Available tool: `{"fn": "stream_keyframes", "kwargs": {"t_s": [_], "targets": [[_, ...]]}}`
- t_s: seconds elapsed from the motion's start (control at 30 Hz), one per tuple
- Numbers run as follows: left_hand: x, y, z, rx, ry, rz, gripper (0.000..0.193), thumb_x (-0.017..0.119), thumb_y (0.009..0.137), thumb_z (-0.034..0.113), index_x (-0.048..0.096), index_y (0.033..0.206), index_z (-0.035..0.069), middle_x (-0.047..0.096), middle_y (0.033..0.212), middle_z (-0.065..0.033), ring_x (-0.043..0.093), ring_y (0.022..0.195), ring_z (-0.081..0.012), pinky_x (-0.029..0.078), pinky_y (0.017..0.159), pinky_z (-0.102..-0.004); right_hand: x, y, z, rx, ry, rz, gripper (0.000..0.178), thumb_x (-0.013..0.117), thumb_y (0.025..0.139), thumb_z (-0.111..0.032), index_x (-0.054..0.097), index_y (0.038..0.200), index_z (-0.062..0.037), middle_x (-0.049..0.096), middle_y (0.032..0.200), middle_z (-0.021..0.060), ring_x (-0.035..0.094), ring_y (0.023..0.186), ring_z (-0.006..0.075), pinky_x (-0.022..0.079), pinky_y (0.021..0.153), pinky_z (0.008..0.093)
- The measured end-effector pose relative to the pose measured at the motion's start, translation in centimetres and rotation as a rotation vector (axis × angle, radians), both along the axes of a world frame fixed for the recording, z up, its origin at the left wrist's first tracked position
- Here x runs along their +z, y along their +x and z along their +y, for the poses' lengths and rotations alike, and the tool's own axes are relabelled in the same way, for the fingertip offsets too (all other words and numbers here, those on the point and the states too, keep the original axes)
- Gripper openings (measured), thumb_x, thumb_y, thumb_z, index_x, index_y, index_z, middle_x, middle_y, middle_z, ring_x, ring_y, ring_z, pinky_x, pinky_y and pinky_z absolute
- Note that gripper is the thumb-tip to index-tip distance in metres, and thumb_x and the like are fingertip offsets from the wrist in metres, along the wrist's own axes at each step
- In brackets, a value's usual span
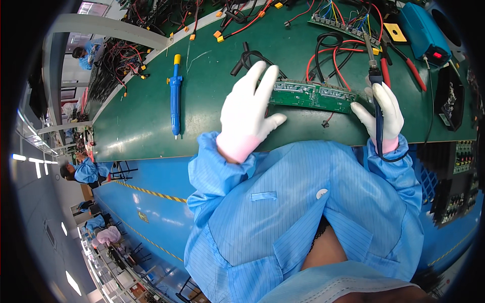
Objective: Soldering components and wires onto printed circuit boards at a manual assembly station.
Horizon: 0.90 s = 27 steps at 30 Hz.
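At a green workbench (136,116) — got a soldering iron (375,76) gripped in the right hand (390,118), plus a green circuit board (308,97) between that and the loosely splayed left hand (246,111).

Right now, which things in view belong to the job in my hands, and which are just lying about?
In use:
- soldering iron, held in your right hand
- green circuit board, with your left hand at its left end

Apparently just lying about:
- blue solder pump
- red-handled hand tool
- second board with coloured wires, farther back
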State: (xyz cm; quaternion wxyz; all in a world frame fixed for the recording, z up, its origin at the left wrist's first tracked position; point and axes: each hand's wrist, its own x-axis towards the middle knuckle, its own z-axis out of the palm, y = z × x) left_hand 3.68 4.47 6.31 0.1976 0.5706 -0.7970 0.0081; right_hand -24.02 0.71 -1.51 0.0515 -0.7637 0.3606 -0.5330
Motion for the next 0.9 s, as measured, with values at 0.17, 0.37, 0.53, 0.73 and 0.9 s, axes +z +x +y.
{"fn": "stream_keyframes", "kwargs": {"t_s": [0.17, 0.37, 0.53, 0.73, 0.9], "targets": [[-3.1, 1.5, -2.2, -0.121, 0.020, 0.120, 0.071, 0.076, 0.063, 0.013, 0.052, 0.129, 0.005, 0.060, 0.123, -0.0120, 0.060, 0.107, -0.0271, 0.048, 0.091, -0.0311, 0.0, 0.1, 0.1, -0.006, 0.059, -0.020, 0.063, 0.083, 0.064, 0.000, 0.056, 0.120, 0.0011, 0.059, 0.119, 0.0200, 0.066, 0.093, 0.0268, 0.056, 0.082, 0.0326], [-2.9, 2.1, -3.0, -0.108, 0.189, 0.224, 0.074, 0.078, 0.061, 0.014, 0.052, 0.130, 0.004, 0.062, 0.119, -0.0119, 0.062, 0.103, -0.0246, 0.049, 0.089, -0.0290, 0.3, -0.2, -0.1, -0.026, 0.046, -0.004, 0.065, 0.084, 0.062, -0.001, 0.056, 0.121, 0.0013, 0.059, 0.119, 0.0201, 0.066, 0.095, 0.0272, 0.056, 0.083, 0.0327], [-2.9, 2.7, -3.3, -0.082, 0.243, 0.295, 0.075, 0.078, 0.062, 0.015, 0.052, 0.131, 0.004, 0.063, 0.117, -0.0119, 0.062, 0.102, -0.0243, 0.048, 0.090, -0.0295, 0.1, 0.0, -0.2, 0.020, 0.035, -0.027, 0.067, 0.084, 0.061, -0.001, 0.055, 0.121, 0.0012, 0.059, 0.119, 0.0203, 0.065, 0.096, 0.0279, 0.055, 0.084, 0.0331], [-3.0, 3.2, -3.7, -0.109, 0.281, 0.347, 0.077, 0.078, 0.062, 0.016, 0.050, 0.133, 0.002, 0.063, 0.118, -0.0128, 0.062, 0.103, -0.0243, 0.047, 0.091, -0.0298, 0.2, 0.2, -0.2, 0.060, 0.029, -0.029, 0.064, 0.083, 0.062, 0.000, 0.056, 0.121, 0.0013, 0.059, 0.119, 0.0205, 0.065, 0.098, 0.0295, 0.055, 0.086, 0.0344], [-3.1, 3.4, -3.9, -0.124, 0.327, 0.424, 0.079, 0.079, 0.062, 0.016, 0.049, 0.133, 0.000, 0.062, 0.119, -0.0143, 0.061, 0.105, -0.0244, 0.046, 0.094, -0.0298, -0.1, 0.9, -0.2, 0.126, 0.106, -0.136, 0.061, 0.081, 0.065, 0.000, 0.056, 0.121, 0.0011, 0.059, 0.121, 0.0211, 0.066, 0.099, 0.0294, 0.056, 0.085, 0.0339]]}}
